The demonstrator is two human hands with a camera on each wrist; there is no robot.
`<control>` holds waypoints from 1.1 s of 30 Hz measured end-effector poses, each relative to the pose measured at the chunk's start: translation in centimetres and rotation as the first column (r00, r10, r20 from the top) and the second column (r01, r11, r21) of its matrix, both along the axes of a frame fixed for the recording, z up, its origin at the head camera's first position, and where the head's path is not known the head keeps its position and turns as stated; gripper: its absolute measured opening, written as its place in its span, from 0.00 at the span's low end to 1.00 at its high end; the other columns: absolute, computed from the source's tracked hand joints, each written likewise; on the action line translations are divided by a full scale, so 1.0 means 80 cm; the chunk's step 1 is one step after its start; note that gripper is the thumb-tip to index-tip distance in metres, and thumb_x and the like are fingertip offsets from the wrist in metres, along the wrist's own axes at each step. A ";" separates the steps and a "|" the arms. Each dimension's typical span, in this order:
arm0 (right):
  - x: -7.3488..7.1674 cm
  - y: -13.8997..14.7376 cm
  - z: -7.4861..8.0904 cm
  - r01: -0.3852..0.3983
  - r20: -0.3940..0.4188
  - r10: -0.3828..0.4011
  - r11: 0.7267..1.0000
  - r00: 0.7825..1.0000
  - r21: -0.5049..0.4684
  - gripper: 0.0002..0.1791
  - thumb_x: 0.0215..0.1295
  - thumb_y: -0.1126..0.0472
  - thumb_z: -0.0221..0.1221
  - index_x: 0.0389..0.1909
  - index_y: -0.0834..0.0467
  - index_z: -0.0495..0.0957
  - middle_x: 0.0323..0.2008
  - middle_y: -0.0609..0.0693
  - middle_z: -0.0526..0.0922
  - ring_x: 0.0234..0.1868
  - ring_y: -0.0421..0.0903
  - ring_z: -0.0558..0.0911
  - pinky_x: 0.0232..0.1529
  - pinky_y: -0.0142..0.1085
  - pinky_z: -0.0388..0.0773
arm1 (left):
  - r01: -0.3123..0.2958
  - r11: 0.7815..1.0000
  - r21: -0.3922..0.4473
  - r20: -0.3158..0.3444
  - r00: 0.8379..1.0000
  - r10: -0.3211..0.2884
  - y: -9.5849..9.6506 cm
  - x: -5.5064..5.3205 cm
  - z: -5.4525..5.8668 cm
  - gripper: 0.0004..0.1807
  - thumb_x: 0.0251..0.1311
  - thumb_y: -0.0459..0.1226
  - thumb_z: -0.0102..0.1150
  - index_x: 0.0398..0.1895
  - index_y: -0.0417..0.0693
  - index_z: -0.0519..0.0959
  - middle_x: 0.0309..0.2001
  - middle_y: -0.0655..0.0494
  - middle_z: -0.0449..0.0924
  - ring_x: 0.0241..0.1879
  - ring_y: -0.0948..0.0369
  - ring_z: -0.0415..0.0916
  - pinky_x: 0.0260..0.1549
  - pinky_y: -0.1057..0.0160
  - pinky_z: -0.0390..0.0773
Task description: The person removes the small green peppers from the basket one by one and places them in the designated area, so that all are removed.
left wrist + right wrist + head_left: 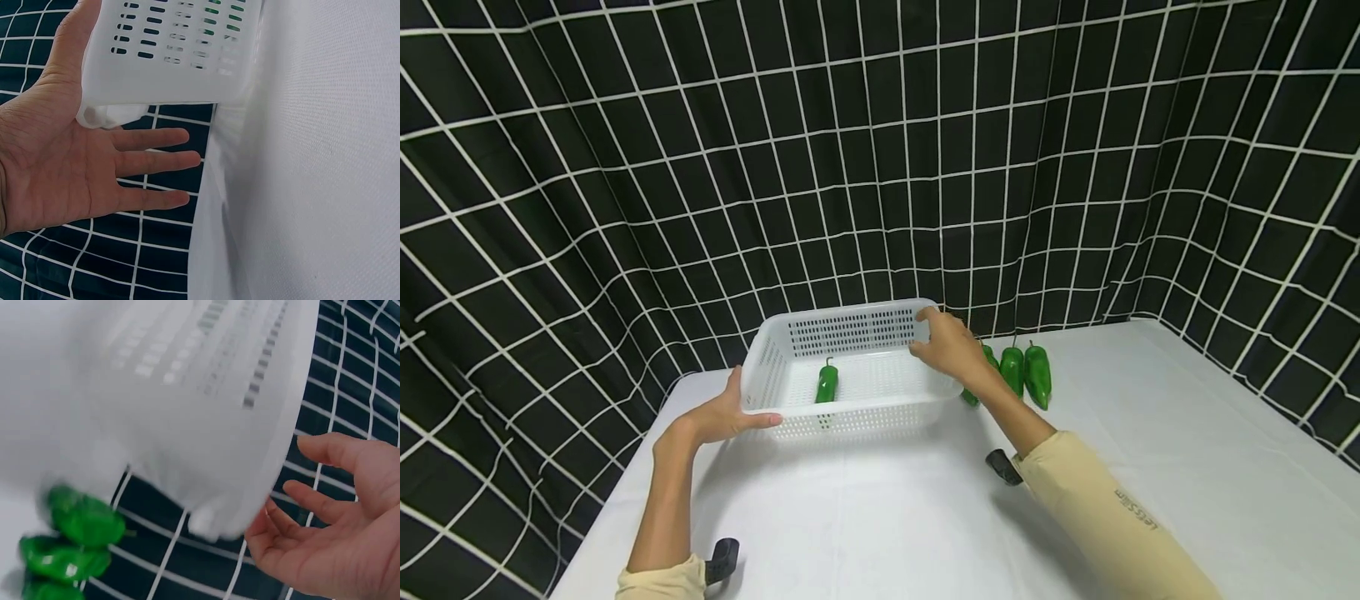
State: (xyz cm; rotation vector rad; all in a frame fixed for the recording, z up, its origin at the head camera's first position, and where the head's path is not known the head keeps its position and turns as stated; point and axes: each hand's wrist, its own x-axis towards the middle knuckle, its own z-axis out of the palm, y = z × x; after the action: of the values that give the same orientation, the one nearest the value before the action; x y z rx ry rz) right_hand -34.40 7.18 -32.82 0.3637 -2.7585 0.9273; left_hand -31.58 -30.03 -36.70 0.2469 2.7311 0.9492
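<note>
A white perforated plastic basket [857, 417] stands at the far side of the table, with one green pepper [827, 383] lying inside it. At its front left corner is my left hand [718, 412], thumb straight along the rim. In the left wrist view, the other fingers [156, 164] of that hand stretch out straight and spread beside the basket. Over the basket's right end reaches my right hand [953, 343]. In the right wrist view its thumb stands apart from the rim, and its loosely bent fingers [265, 534] are right at the rim's edge.
Several green peppers [1012, 369] lie to the right of the basket, partly hidden by the right forearm. A white cloth [850, 508] covers the table. Black curtains [880, 150] with a white grid hang behind and on both sides. Dark wrist devices [722, 560] sit at the sleeves.
</note>
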 end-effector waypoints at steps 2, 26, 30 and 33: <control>-0.004 -0.015 -0.001 -0.017 0.034 0.018 1.000 0.999 -0.005 0.31 0.67 0.61 0.64 0.69 0.65 0.72 0.52 0.66 0.86 0.44 0.57 0.87 0.38 0.44 0.83 | 0.002 1.000 0.005 -0.002 1.000 -0.002 0.000 0.001 0.000 0.75 0.56 0.61 0.72 0.82 0.41 0.24 0.82 0.32 0.44 0.80 0.35 0.50 0.76 0.29 0.53; -0.044 -0.136 -0.047 -0.135 0.364 0.150 0.989 0.919 -0.066 0.36 0.66 0.59 0.65 0.72 0.66 0.68 0.54 0.63 0.86 0.34 0.50 0.85 0.40 0.40 0.86 | 0.027 0.998 0.048 -0.032 0.999 -0.025 -0.001 -0.007 -0.005 0.71 0.59 0.58 0.72 0.82 0.43 0.27 0.82 0.33 0.44 0.80 0.37 0.49 0.77 0.30 0.51; -0.046 -0.145 -0.055 -0.207 0.440 0.213 0.976 0.873 -0.062 0.39 0.66 0.56 0.66 0.76 0.63 0.65 0.66 0.62 0.79 0.51 0.53 0.85 0.58 0.45 0.84 | 0.020 0.999 0.046 -0.023 1.000 -0.019 -0.002 -0.006 -0.005 0.72 0.58 0.60 0.72 0.82 0.43 0.27 0.82 0.33 0.44 0.80 0.38 0.50 0.78 0.31 0.52; -0.048 -0.150 -0.059 -0.299 0.484 0.286 0.953 0.827 -0.052 0.42 0.65 0.55 0.65 0.79 0.58 0.62 0.71 0.60 0.75 0.65 0.56 0.79 0.69 0.52 0.76 | 0.022 0.998 0.051 -0.030 0.999 -0.020 -0.004 -0.003 -0.004 0.71 0.57 0.59 0.73 0.82 0.43 0.28 0.81 0.33 0.46 0.80 0.38 0.51 0.77 0.31 0.53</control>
State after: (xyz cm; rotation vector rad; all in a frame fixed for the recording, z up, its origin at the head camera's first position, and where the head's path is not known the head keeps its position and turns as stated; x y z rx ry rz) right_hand -38.26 -4.80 -37.53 0.6562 -3.2376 1.1984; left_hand -31.85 -30.34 -37.00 0.3009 2.7275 1.0195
